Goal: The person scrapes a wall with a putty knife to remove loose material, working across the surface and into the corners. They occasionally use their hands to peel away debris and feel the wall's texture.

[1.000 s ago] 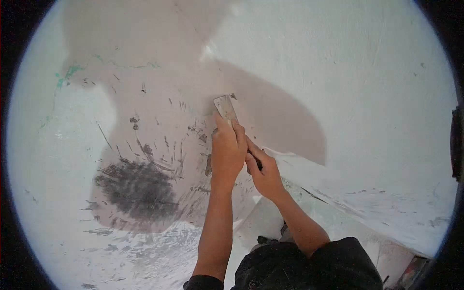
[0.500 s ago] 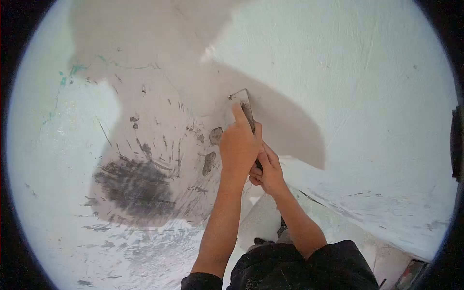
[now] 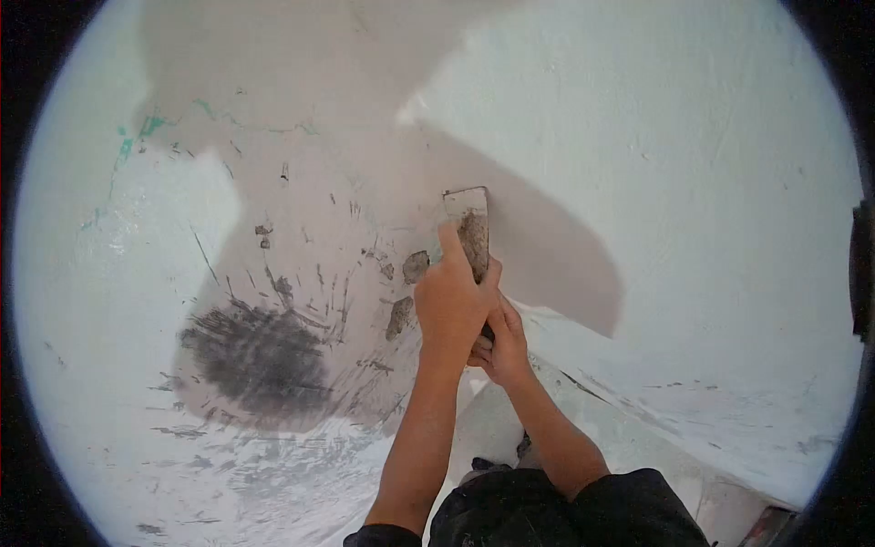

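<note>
Holding: my left hand closed on the scraper, index finger along its blade | right hand wrapped around its handle | blade has swung nearly upright (squarer edge, I judge) | at the wall, beside gray patches.

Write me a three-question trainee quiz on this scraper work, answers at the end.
1. The left hand and right hand hold a scraper. Which is nearer its blade's front edge?
A) left
B) right
C) equally near

2. True or false: in the picture, the large dark smudge lies left of both hands.

3. Fill in: the colored flecks at the wall's upper left are ____.

Key: 1 A; 2 true; 3 green.
</note>
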A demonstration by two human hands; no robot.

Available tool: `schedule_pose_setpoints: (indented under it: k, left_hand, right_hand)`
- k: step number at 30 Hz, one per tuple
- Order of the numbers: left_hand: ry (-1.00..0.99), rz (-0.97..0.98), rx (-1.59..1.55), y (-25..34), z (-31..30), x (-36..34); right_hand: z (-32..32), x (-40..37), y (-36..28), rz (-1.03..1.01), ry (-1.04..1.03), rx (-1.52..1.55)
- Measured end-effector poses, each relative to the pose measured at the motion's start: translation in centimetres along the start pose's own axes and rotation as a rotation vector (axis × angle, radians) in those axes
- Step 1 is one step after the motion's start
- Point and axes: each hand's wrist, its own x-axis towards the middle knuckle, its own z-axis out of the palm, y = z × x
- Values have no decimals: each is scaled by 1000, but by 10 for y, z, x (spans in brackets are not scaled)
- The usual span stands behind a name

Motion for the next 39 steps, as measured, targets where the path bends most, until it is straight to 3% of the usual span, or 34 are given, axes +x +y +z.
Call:
schedule_pose_setpoints:
  k: [5,8,10,14,16,20,23,27,29,32,36,37,39]
  left_hand:
    - [65,58,39,-5,7,-1]
    - [34,32,2,-2,5,-1]
    - [24,23,-20,0,0,0]
    - [46,43,-89,-5,0,0]
    - [33,34,-91,-6,0,3]
    - [-30,13,-106,-13,-7,3]
    - [-101,-46,-20,-12,-17,4]
    - [-12,45,-114,-24,-10,-1]
    - [-19,-3,-188,-36,-5,-3]
    - [-81,13,-417,-37,-3,-10]
    - [-113,-74,-650,-31,0,-17]
    - [-136,-129,-728,-35,3,-17]
    - [-164,-181,-804,-45,11,-19]
  right_hand:
    - [-5,2,1,57,-57,71]
    - [-2,1,-5,46,31,48]
    - [-5,1,-6,64,-127,102]
    - [9,-3,-10,103,-93,169]
    - [20,-7,-10,48,79,16]
    - [25,-6,15,-70,184,-241]
    - [22,-2,30,-182,161,-433]
    - [5,2,23,-132,131,-492]
    - [-11,12,13,-276,36,-888]
    - [-26,23,-12,-431,-87,-964]
    - [-34,18,-42,-421,-154,-1188]
    - [-26,10,-55,-265,-149,-1261]
    - [-22,2,-66,-184,-147,-1392]
